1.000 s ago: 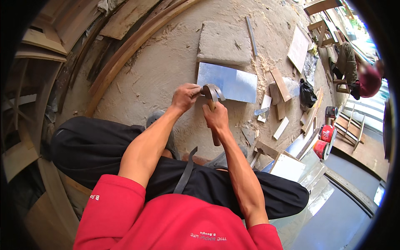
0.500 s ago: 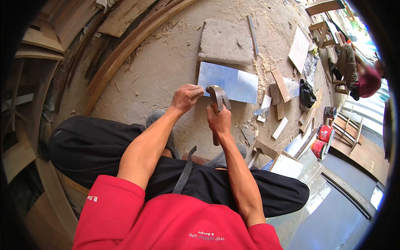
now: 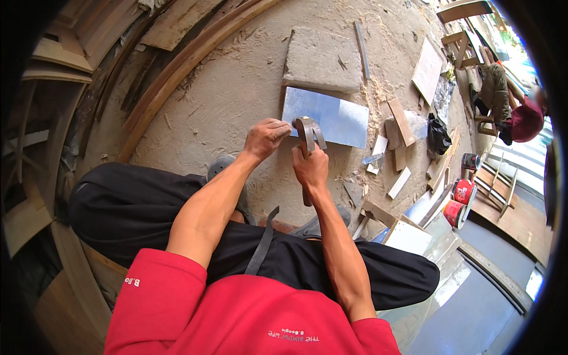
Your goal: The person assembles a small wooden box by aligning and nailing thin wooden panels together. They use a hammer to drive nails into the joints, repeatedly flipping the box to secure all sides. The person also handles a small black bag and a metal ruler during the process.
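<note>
Right hand (image 3: 310,168) fist-closed around the claw hammer (image 3: 307,135) handle, head raised just over the near edge of the metal sheet (image 3: 325,117) lying flat on the dusty floor (image 3: 225,100). Left hand (image 3: 266,136) fingers pinched at that edge, probably steadying a nail, too small to confirm. Sheet looks thin, light, springy, sharp-edged: hold by pressing flat near the edge. Hammer head-heavy; grip low on handle. Both forearms extended forward, elbows bent.

Metal sheet (image 3: 331,118) flat on floor (image 3: 236,89), just before stone slab (image 3: 322,59). Hammer (image 3: 307,139) over sheet's near edge, between left hand (image 3: 266,137) and right hand (image 3: 310,168). Wood offcuts (image 3: 399,127) right of sheet; cans (image 3: 461,201) farther right. Curved wooden strips (image 3: 177,65) at left.
</note>
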A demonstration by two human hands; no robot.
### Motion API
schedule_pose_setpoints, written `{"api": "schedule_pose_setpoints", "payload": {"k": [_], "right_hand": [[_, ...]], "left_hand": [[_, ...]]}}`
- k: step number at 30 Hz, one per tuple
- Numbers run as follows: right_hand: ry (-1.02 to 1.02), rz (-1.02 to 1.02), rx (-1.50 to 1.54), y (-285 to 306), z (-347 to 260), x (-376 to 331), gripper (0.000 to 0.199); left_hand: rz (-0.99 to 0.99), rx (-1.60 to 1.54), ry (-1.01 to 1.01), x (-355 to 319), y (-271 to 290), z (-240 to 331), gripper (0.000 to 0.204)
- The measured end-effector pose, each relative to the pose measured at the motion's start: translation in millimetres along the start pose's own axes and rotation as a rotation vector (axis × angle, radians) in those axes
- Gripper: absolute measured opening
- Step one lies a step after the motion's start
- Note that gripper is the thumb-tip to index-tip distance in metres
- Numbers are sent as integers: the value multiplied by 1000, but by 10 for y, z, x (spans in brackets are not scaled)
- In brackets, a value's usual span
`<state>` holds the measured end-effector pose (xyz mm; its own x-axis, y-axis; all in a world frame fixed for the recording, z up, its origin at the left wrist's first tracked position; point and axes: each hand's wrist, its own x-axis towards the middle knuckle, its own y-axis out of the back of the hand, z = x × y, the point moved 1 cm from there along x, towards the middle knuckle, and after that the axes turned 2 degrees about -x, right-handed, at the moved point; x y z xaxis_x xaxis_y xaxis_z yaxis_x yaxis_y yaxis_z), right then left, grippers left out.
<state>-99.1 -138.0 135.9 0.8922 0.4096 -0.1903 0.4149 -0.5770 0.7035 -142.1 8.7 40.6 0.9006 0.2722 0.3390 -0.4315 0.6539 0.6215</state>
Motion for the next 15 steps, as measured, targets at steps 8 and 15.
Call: {"api": "schedule_pose_setpoints", "payload": {"k": [8, 15], "right_hand": [[-73, -91, -9, 5, -26, -40, 22], [-42, -69, -54, -149, 81, -87, 20]], "left_hand": [[-4, 19, 3, -35, -29, -43, 14], [-29, 26, -1, -47, -48, -63, 15]]}}
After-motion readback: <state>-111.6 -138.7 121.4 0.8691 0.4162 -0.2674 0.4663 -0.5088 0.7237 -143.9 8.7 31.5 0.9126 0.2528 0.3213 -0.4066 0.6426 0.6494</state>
